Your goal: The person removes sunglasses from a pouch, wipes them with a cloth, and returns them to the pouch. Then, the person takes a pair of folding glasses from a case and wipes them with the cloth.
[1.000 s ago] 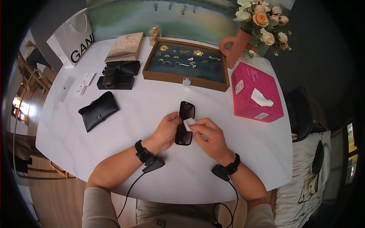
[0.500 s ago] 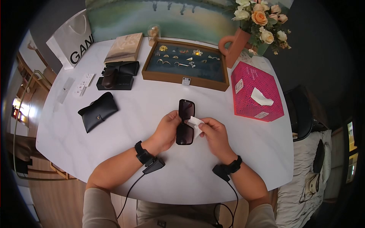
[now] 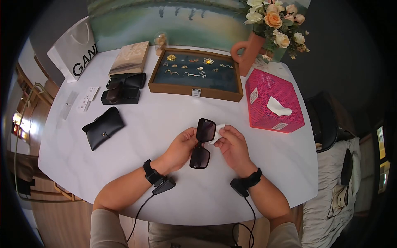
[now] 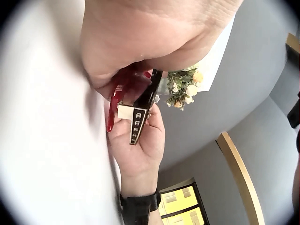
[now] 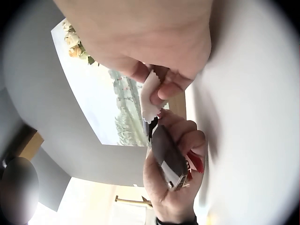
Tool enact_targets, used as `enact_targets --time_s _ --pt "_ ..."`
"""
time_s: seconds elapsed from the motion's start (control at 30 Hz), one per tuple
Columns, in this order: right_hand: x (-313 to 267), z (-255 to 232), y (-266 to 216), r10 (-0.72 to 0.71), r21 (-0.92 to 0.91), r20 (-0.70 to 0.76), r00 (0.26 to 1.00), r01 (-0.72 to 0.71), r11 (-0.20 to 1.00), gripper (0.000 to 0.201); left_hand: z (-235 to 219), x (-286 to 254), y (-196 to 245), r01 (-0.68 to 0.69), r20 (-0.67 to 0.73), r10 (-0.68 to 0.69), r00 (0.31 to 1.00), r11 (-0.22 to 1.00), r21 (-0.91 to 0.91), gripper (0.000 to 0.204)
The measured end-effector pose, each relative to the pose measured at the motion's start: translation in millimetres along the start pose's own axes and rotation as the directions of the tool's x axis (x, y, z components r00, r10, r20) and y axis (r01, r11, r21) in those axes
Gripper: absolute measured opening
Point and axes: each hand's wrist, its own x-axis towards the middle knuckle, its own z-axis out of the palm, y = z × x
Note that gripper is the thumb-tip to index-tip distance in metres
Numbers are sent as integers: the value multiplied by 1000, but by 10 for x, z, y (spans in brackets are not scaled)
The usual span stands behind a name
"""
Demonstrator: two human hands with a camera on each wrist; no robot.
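Dark sunglasses (image 3: 200,158) are held up on end over the table, one lens above the other, by my left hand (image 3: 180,148), which grips them near the middle. The thumb and fingers of my right hand (image 3: 234,149) pinch a white cloth (image 3: 220,131) beside the upper lens, partly behind it. In the right wrist view the cloth (image 5: 149,98) has a zigzag edge and reaches to the frame of the sunglasses (image 5: 168,152). The left wrist view shows a decorated temple hinge (image 4: 137,124) and a red part (image 4: 113,108) below the left hand.
A black pouch (image 3: 103,128) lies left on the white table (image 3: 165,206); dark cases (image 3: 120,96), a book (image 3: 130,58) and a paper bag (image 3: 74,53) stand behind it. Farther back are a jewelry box (image 3: 173,87) and a vase (image 3: 250,53), with a pink tissue box (image 3: 264,111) at right.
The right hand has moved right with the cloth and turned so more of its palm shows. The sunglasses have tilted, and the whole head view has shifted a little.
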Motion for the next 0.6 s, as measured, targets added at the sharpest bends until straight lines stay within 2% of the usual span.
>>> enact_targets --time_s 0.07,0.13,0.17,0.23,0.37,0.43,0.47,0.53,0.6 --pt "14 -28 -5 14 -1 47 999 -14 1000 13 -2 -5 -12 6 10 -7 1000 998 62 21" --pt "47 -101 2 107 26 195 975 -114 993 25 -33 13 -37 27 35 -30 999 996 84 24" --pt "45 -103 2 105 25 196 975 -112 993 25 -17 11 -34 24 36 -28 999 996 85 24" --pt "5 -53 -14 106 96 301 948 -140 985 41 52 1 -32 -16 1 16 1000 991 133 28" --pt "-107 117 -91 181 80 286 941 -212 974 54 94 -17 -44 -37 -72 47 996 990 138 36" --pt "-104 101 -117 214 -9 397 892 -229 973 63 85 -18 -38 -62 9 62 998 988 142 36" --pt "-98 92 -114 212 -9 397 893 -227 974 63 117 -34 -8 -54 -13 57 998 989 134 34" --pt "-73 73 -109 165 35 492 855 -209 977 68 81 -19 -43 -62 -26 67 997 986 153 32" --pt "-82 87 -97 162 42 490 857 -209 977 68 49 -5 -78 -69 -41 77 996 983 171 30"
